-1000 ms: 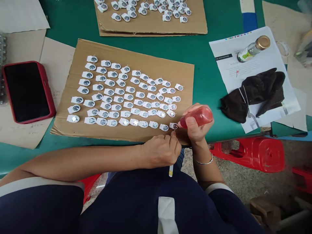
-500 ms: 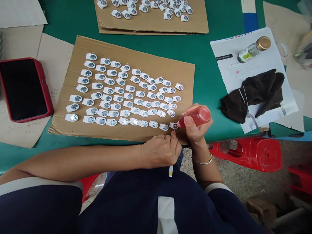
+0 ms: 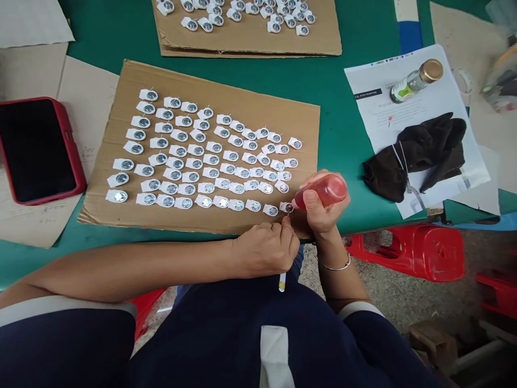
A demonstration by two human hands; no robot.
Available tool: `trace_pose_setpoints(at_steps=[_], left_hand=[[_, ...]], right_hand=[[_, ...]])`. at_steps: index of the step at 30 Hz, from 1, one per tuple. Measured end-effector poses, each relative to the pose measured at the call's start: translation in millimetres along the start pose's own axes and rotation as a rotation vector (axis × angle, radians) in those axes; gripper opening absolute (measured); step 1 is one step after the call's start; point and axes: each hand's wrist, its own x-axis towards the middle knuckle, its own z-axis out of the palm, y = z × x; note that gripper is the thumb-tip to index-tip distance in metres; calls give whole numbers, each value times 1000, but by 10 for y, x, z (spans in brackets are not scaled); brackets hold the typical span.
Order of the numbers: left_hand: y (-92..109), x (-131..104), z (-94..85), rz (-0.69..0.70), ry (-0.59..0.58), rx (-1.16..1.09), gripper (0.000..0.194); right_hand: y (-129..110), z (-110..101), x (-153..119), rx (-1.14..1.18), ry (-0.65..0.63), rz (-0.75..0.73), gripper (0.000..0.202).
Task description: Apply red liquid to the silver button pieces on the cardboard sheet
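My right hand [image 3: 329, 202] is wrapped round a red squeeze bottle [image 3: 325, 190], tilted so its tip touches or nearly touches the last small white-and-silver piece [image 3: 286, 207] of the front row. Just below that piece, my left hand [image 3: 270, 247] is closed on a thin stick-like tool; its pale end [image 3: 282, 282] sticks out under the fist, and its fine tip reaches the same piece. Rows of similar pieces, each with a round silver centre and a white tab, lie on a brown cardboard sheet [image 3: 202, 220].
A second cardboard sheet [image 3: 246, 47] with more pieces lies behind. At the left is a phone in a red case [image 3: 38, 151]. Paper [image 3: 365, 118], a glass bottle [image 3: 416, 81] and dark cloth [image 3: 416, 153] are at the right. A red stool [image 3: 442, 253] stands below.
The view has shifted slightly, so the table items sit a little further left. Both hands keep their places at the same piece, still holding the bottle and the tool.
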Motion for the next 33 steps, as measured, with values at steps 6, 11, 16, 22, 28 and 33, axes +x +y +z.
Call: trace_pose_setpoints(at_steps=[6,11,16,22,28,33], left_hand=[[-6,1,-1,6,-9,-13,14],[-10,1,-2,13,-14,-6,15],[-19,-1,-6,24,-12,2,14],[-22,-1,3,29,-18,-10,13],[-66,1,-19,21,-40,-43,14],[-131,5,-49,9,-106,-109,17]], right_hand=[[10,15,4,-16,40,-19,23],[32,5,-11,-25,35,23,24],[50,5,-12,-4,52,11,24],[47,14,8,-27,82,-3,24],[37,5,21,-47,87,-18,24],[41,-14,22,-36,92,-46,23]])
